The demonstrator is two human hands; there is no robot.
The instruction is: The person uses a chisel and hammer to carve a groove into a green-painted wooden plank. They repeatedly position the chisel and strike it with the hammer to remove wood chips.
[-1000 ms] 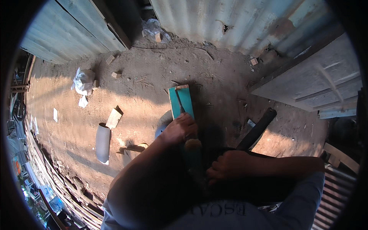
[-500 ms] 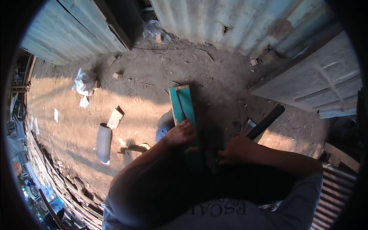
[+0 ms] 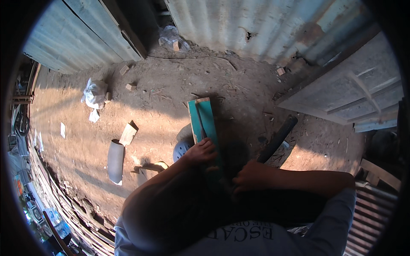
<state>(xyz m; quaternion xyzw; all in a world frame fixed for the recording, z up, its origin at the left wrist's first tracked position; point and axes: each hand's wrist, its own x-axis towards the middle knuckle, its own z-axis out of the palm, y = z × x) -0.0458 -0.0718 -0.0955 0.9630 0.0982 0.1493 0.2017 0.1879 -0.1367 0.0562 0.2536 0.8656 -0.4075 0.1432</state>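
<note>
A green-faced wooden board (image 3: 207, 112) lies lengthwise in front of me, its near end lost in the dark of my lap. My left hand (image 3: 200, 152) rests on it, fingers closed around a slender dark metal tool (image 3: 200, 121) that points away from me along the board. Right of the board, my right hand (image 3: 252, 176) is in a fist around a thick dark bar (image 3: 278, 138) slanting up to the right. The bar's lower end, below that fist, is lost in shadow. A blue clog with holes (image 3: 181, 150) shows beside the board's left edge.
On the dirt floor at left lie a curved grey sheet (image 3: 115, 162), a wooden block (image 3: 128, 133) and a white plastic bag (image 3: 94, 92). Smaller wood blocks (image 3: 131, 86) are scattered farther off. Corrugated metal sheeting (image 3: 256, 25) stands at the back, a wooden panel (image 3: 341, 89) at right.
My right hand has shifted left and slightly toward me, and the dark bar has swung left with it. My left hand and the board sit slightly lower in view.
</note>
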